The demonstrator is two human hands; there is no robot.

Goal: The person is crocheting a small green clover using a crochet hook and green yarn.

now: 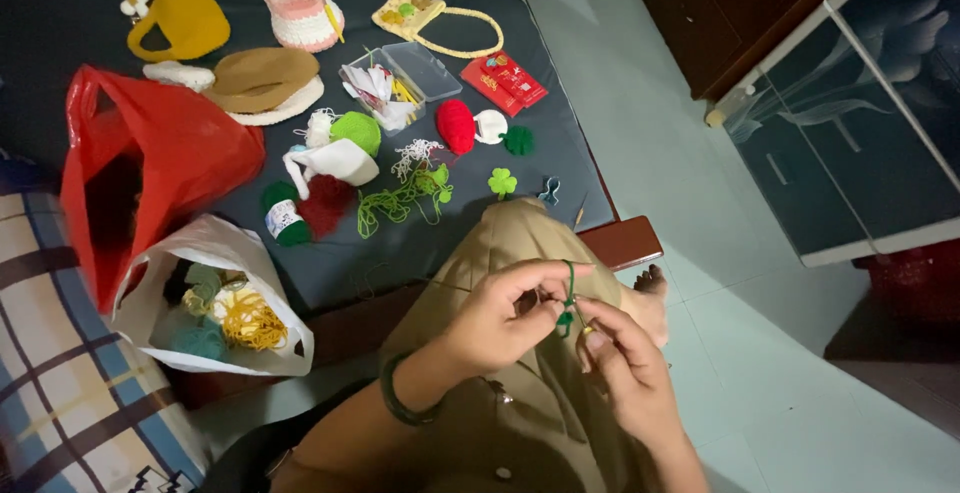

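We held our left hand (500, 318) and right hand (612, 358) pinched together on the green yarn (567, 298), where slack tension risked dropping a loop.

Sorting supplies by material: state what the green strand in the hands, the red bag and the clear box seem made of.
Green strand, pinched by left hand and right hand: likely yarn, matte and soft-looking.
Red bag: thin plastic film, glossy and crinkled.
Clear box: probably hard plastic, see-through with straight edges.

Dark green yarn (568, 298) loops in the grip. Beyond it lie a light green clover (502, 182), a red bag (165, 158) and a mustard purse (185, 19); a checked blue-and-cream blanket (70, 393) lies beside.
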